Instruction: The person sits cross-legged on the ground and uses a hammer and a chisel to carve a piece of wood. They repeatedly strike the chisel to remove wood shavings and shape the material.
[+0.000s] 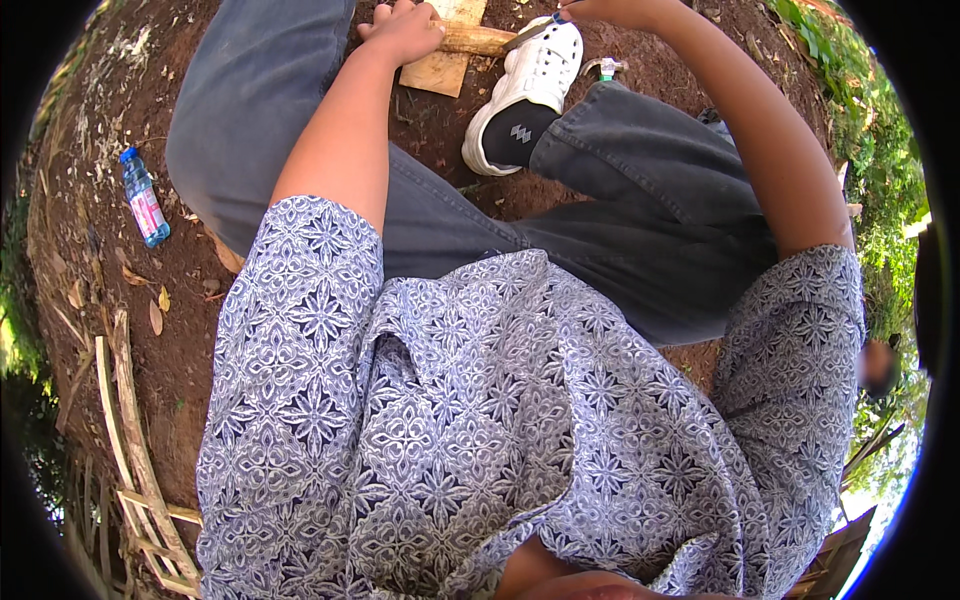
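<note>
My left hand (402,32) is closed around the left end of a short, light brown piece of wood (475,39). That piece lies across a flat pale board (436,75) on the ground. From the right, my right hand (608,9) grips a knife-like tool with a narrow dark blade (527,33); its handle is mostly hidden in the fingers. The blade meets the right end of the wood, just over the toe of my white clog (535,75). Part of the right hand lies at the picture's upper edge.
Beside the clog lies a metal-headed tool (605,68) with a teal part, looking like a hammer. A water bottle (146,197) with a blue cap rests on the soil at the left. Long wooden strips (125,420) lie lower left. My bent legs frame the work spot.
</note>
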Available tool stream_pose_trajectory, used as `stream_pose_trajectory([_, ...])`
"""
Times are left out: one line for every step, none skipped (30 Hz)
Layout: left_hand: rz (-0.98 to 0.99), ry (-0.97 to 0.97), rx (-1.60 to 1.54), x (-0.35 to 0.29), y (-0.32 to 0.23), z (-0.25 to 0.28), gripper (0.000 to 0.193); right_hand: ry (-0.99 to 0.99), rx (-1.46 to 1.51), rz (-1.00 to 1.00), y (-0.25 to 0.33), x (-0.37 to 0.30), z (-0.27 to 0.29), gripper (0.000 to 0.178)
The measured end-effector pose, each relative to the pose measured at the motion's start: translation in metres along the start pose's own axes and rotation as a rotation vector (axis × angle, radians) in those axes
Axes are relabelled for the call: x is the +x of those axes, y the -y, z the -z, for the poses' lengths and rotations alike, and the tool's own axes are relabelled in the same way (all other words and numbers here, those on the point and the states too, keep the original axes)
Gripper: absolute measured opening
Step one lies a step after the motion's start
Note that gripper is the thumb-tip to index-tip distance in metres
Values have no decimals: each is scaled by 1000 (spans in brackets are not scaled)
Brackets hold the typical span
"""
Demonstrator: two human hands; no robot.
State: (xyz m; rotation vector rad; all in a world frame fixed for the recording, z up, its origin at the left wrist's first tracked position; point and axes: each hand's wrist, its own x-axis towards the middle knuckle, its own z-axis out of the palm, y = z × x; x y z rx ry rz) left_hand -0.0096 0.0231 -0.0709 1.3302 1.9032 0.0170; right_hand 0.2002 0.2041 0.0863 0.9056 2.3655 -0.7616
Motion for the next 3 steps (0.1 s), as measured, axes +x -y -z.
stream_pose_trajectory([12,9,-7,-1,2,2,47,45,29,-3,-5,8,2,19])
stream_pose_trajectory([27,18,-15,-3,3,3,48,105,107,-82,-16,18,2,20])
stream_pose_trajectory([9,33,-24,-3,-2,5,49,157,185,-193,-37,21,0,21])
